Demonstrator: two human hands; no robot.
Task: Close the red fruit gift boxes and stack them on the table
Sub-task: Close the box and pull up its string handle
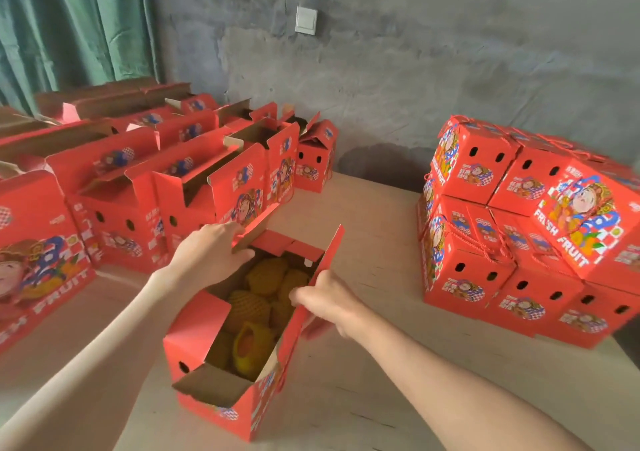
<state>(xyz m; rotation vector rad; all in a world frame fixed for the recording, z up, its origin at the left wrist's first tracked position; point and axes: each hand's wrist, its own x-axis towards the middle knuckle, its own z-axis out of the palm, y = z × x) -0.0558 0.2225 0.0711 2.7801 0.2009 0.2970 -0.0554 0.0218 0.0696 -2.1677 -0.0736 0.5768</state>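
Nearest box point(221, 412) gapes, fruit point(256, 298) showing; left hand point(211, 253) and right hand point(329, 303) pinch its flaps point(325, 253); one stack point(519, 242) done, many open boxes point(138, 215) wait.

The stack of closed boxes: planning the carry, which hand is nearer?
Right. The right hand pinches the right flap of the open box, toward the stack; the left hand holds its left flap, farther off.
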